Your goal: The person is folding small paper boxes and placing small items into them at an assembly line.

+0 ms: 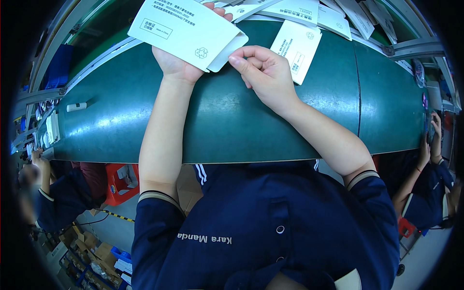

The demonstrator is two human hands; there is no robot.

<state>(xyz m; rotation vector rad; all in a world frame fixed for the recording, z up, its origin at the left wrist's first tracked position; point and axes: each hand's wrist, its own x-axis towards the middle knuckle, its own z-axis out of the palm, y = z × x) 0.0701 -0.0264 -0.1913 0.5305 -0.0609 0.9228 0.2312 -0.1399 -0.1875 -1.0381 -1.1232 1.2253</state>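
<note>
At the top of the head view my left hand (pixel 176 66) holds a flat white printed box (pixel 179 31) from beneath, its fingertips showing past the far edge. The box is tilted, and its right end has a flap (pixel 228 50) standing out. My right hand (pixel 263 70) is closed in a pinch, thumb and forefinger at the edge of that flap. Just beyond the right hand, a second white box (pixel 298 50) lies on the green work surface (pixel 232 125).
Several more white boxes (pixel 295 10) are heaped along the far edge beside a metal frame (pixel 415 48). A small white cylinder (pixel 76 107) lies at the left. Co-workers sit at both sides, one with a dark sleeve (pixel 72 193) near a red stool (pixel 121 183).
</note>
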